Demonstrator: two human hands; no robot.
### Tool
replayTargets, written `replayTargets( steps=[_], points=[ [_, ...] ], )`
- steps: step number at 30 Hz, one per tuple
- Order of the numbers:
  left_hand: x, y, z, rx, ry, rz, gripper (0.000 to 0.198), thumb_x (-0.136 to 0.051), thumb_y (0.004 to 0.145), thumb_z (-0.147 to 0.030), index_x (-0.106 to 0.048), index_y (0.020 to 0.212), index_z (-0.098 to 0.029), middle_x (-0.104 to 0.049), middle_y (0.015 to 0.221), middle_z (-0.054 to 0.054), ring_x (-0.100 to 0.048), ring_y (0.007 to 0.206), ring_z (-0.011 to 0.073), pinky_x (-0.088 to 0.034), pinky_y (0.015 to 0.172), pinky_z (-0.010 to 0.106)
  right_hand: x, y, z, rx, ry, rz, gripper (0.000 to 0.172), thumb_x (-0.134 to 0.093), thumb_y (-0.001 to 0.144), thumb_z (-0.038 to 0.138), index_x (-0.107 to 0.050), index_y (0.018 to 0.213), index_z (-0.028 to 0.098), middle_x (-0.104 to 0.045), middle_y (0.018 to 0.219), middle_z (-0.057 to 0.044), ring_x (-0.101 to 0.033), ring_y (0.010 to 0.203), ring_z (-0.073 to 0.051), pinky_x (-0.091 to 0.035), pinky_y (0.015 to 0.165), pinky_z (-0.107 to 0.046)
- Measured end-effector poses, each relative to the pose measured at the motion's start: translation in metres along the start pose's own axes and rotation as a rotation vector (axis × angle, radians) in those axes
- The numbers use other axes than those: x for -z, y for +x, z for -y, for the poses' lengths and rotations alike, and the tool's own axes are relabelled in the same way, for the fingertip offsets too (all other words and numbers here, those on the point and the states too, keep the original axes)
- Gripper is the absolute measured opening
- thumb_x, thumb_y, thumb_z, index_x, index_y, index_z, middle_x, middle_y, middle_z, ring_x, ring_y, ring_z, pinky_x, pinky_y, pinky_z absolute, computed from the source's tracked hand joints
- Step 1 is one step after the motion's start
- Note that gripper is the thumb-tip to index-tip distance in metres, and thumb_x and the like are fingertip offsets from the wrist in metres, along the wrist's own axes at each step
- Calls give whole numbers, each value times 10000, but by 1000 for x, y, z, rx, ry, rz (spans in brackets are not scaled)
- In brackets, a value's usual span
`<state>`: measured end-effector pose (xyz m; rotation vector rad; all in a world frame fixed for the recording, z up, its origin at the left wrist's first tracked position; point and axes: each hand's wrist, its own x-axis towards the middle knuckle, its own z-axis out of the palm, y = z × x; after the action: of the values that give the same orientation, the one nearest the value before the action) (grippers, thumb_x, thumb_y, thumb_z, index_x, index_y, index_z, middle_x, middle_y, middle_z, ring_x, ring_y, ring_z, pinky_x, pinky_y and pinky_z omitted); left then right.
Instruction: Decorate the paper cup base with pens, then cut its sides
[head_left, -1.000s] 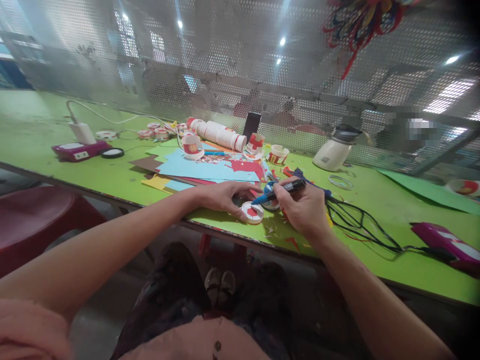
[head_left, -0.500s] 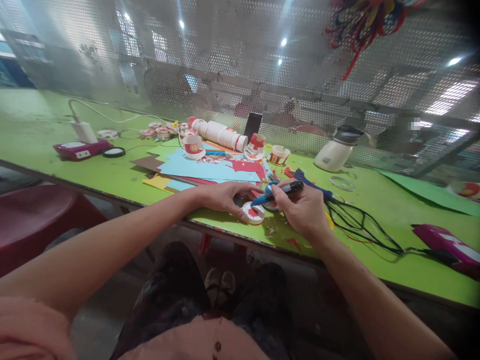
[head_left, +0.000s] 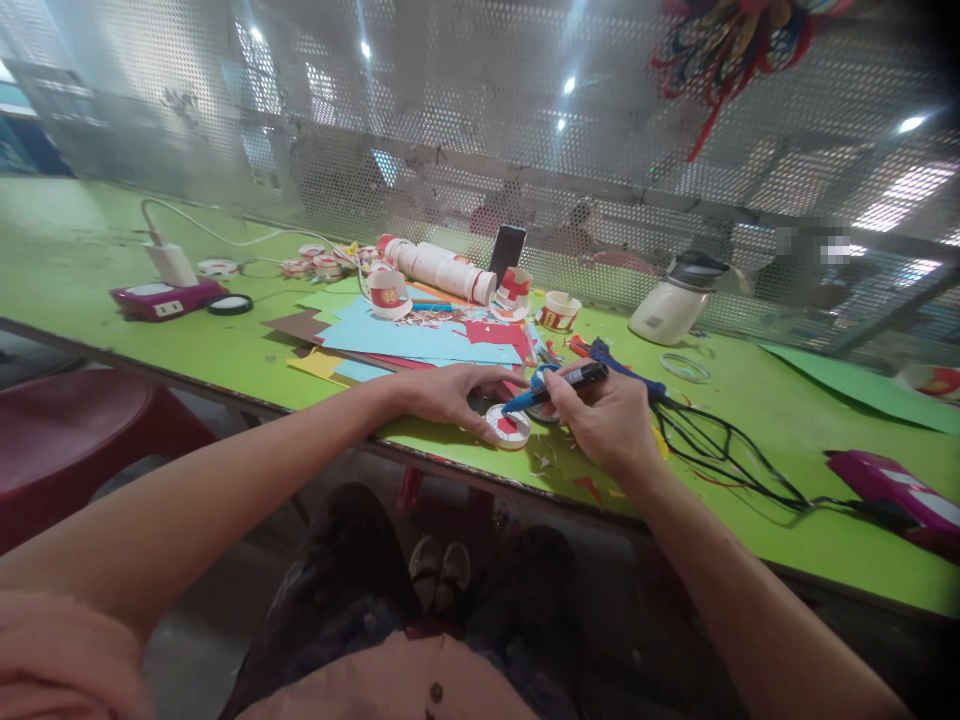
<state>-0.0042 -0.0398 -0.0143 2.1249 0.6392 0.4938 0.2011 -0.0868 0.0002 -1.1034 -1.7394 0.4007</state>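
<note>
My right hand (head_left: 604,420) grips a blue and black marker (head_left: 556,385), its blue tip pointing down at a small round paper cup piece (head_left: 508,425) with red and white pattern near the green table's front edge. My left hand (head_left: 450,392) lies over that piece, fingers curled around its left side, steadying it. A second round piece (head_left: 541,411) sits just behind, partly hidden by the marker.
Sheets of coloured paper (head_left: 420,340) lie behind my hands, with a stack of paper cups (head_left: 439,268), a phone (head_left: 506,250) and single cups. A white kettle (head_left: 671,298) and black cables (head_left: 720,450) are to the right. A power strip (head_left: 165,298) sits left. Perforated metal screen behind.
Almost nothing has moved; the marker tip has shifted very slightly over the round piece while my left hand keeps holding it.
</note>
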Motion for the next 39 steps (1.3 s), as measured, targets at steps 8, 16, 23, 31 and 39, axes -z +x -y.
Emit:
replayTargets(
  steps=[8,16,23,31,39],
  points=[
    [0,-1,-1,16,7,0,774,-778,710,-324,-430,1388,-189,-658,1162,96,-600,1088,223,-432,932,329,1,1,3,-37,-66,-1,369,-616,816,377,-610,519,159,-539,406,17,-412,326,-80,-342,371,-219],
    [1,0,1,38,4,-2,818,-790,690,-326,-409,1402,-196,-641,1197,90,-586,1125,227,-429,943,326,4,2,2,-68,39,-71,344,-628,807,351,-619,516,168,-579,417,6,-475,348,-96,-383,375,-218],
    [0,0,3,27,-4,-1,788,-789,694,-308,-427,1385,-195,-651,1151,85,-597,1079,216,-440,918,322,4,3,0,-52,61,-141,263,-640,801,313,-613,577,178,-611,448,2,-515,372,-108,-417,393,-222],
    [1,0,3,12,-20,21,796,-784,706,-346,-415,1396,-206,-649,1168,91,-596,1092,215,-438,925,315,2,1,5,-40,59,-79,202,-630,778,313,-625,645,162,-625,468,0,-542,380,-118,-423,388,-219],
    [0,0,2,-10,-34,16,779,-784,703,-286,-422,1386,-189,-668,1130,85,-610,1062,209,-441,907,309,0,1,6,-36,59,-20,214,-616,791,347,-614,674,168,-607,484,7,-501,370,-107,-366,365,-216]
  ],
)
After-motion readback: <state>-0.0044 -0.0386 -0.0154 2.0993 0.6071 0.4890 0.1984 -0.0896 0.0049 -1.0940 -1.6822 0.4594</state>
